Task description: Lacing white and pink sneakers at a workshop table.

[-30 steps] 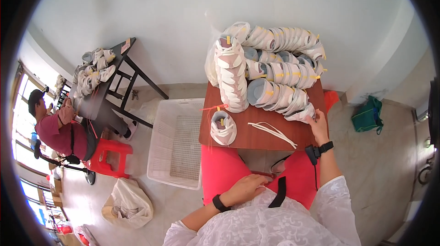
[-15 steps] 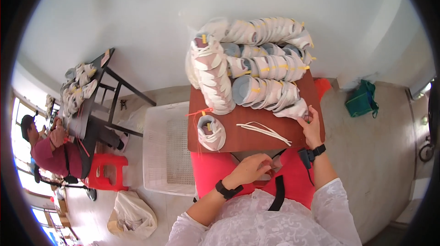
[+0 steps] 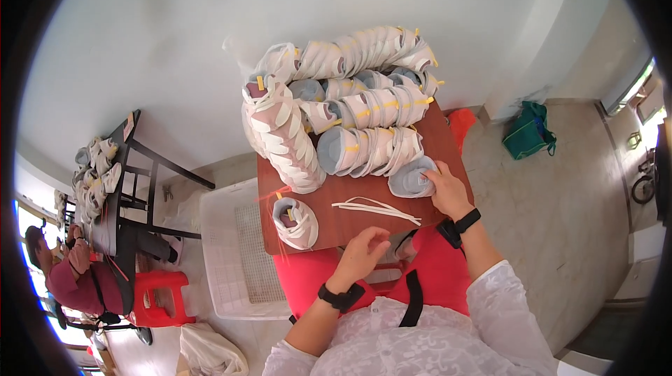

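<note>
My right hand [image 3: 449, 190] grips the edge of a pale shoe upper [image 3: 411, 178], its grey inside facing up, at the near end of the front row. Above the table's front edge hovers my left hand [image 3: 362, 253], fingers loosely curled, thumb apart, with nothing visible in it. Ahead of it lie some white shoelaces [image 3: 378, 209]. A laced pink-and-white shoe upper [image 3: 295, 224] stands alone at the left front corner, beside red cords [image 3: 274, 197]. Nested shoe uppers with yellow tabs form a front row [image 3: 371, 150], a left column [image 3: 283, 131] and rows behind.
The brown table [image 3: 336, 232] is mostly covered. A white plastic crate [image 3: 217, 257] stands left of it, a cloth sack [image 3: 210, 351] nearer me. At far left a person [image 3: 84, 278] sits by a dark table [image 3: 126, 187] and red stool [image 3: 159, 299]. A green bag [image 3: 530, 131] lies right.
My right hand has taken the end shoe upper and turned it so its grey inside shows. My left hand has lifted slightly toward the table. The whole view has shifted.
</note>
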`<state>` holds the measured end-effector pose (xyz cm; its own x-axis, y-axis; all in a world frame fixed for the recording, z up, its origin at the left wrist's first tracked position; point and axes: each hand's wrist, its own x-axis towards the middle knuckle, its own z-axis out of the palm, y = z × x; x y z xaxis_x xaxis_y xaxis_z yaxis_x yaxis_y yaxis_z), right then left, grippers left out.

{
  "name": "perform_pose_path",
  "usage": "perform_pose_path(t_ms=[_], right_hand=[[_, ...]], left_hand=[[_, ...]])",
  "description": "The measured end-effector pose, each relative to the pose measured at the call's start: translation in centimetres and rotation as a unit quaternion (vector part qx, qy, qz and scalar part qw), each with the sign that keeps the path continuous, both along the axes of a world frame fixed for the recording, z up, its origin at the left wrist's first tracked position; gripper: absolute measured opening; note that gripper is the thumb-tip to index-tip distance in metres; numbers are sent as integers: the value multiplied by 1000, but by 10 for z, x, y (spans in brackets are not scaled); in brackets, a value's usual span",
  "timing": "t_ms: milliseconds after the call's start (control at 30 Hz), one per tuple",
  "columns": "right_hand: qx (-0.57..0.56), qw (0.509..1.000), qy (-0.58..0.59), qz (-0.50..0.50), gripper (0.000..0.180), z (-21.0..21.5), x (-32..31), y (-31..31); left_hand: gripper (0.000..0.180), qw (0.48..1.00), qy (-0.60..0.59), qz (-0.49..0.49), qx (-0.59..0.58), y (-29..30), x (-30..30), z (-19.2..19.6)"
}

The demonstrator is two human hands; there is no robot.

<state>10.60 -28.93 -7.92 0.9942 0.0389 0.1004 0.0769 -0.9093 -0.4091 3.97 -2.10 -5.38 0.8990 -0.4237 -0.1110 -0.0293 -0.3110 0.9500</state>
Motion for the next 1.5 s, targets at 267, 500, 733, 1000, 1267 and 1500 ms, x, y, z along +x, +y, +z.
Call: perform_pose_path(t_ms=[267,500,733,1000,1267,1500], right_hand=[[47,990,8,133,39,57,-8,-41],[337,848,313,263,38,108,-69,13],[602,734,307,75,32,73,-85,56],[516,819,249,-3,30,36,-94,70],[128,990,-52,35,21,-13,-12,88],[-4,994,-29,103,21,-41,28,121]], left_hand=[[36,991,120,53,-39,21,-5,-19],[98,967,-253,-43,6,2,-12,58],[58,970,209,-98,-79,8,-35,48],[55,834,259,164,-460,42,-46,20],[44,823,284,284,-402,48,-43,11],[45,804,294,275,-439,44,-45,18]])
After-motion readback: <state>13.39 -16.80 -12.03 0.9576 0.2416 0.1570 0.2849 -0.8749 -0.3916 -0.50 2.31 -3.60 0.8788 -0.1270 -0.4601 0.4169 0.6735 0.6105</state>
